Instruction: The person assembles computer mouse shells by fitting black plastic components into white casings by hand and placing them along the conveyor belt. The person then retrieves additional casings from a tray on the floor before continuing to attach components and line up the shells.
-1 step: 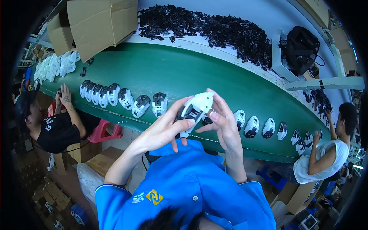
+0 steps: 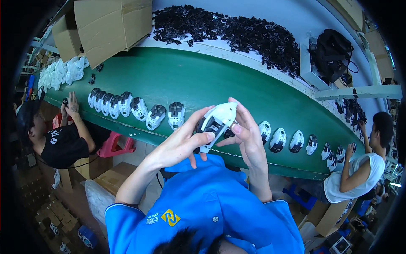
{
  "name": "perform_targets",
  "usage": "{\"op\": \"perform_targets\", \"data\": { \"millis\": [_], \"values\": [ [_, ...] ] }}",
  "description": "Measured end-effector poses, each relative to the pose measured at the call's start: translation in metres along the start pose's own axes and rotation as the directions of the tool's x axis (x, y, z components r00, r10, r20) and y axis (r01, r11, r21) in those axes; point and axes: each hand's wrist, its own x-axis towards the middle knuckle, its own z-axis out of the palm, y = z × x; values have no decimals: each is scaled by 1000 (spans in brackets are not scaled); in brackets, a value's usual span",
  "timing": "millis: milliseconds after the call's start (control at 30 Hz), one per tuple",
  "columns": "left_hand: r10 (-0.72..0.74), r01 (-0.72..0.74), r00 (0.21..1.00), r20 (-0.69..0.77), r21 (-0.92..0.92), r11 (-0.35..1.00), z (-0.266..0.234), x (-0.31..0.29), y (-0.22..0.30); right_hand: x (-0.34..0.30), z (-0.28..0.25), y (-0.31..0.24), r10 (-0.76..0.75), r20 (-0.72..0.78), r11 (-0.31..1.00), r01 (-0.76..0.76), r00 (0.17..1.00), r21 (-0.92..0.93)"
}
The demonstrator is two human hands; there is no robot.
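Observation:
A white and black plastic shell (image 2: 224, 112), rounded at one end, is held up in front of my chest, above the bench's near edge. My left hand (image 2: 182, 142) is closed around its lower left side, with the thumb pressed on the black inner part. My right hand (image 2: 249, 137) grips the white rounded end from the right, thumb in front and fingers behind. A small dark piece shows beside the right thumb, too covered to name. To the left of my hands on the bench stands a similar shell (image 2: 176, 115), and another shell (image 2: 264, 130) lies just right of them.
More such shells (image 2: 124, 104) line the green bench (image 2: 203, 76) on both sides. Small black parts (image 2: 228, 29) are heaped on the far ledge. A cardboard box (image 2: 110, 29) and white plastic bags (image 2: 63, 73) are at far left. One co-worker (image 2: 59, 135) sits left, another (image 2: 359, 169) right.
The shell in my hands has tilted very slightly; both hands keep their grip. At the left, the co-worker's hands have shifted a little.

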Motion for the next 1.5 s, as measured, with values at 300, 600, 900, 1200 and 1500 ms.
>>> {"op": "perform_targets", "data": {
  "millis": [300,600,900,1200,1500],
  "values": [
    [31,-28,998,52,-62,998,3,4,3,-1,-9,5,-93,29,994,91,995,63],
    [246,-193,957,-151,299,935,16,37,-36,4,-22,43,-158,-94,978,142,983,-154],
    [512,202,674,-532,800,566,-11,140,-197,54,-116,56,4,-380,836,-212,925,-507],
    [315,277,723,-615,675,684,9,142,-182,262,-117,97,-242,43,362,132,969,-923],
    [152,241,465,-872,290,926,-86,39,-207,427,-66,143,-437,308,-45,322,845,-946]
  ]
}}
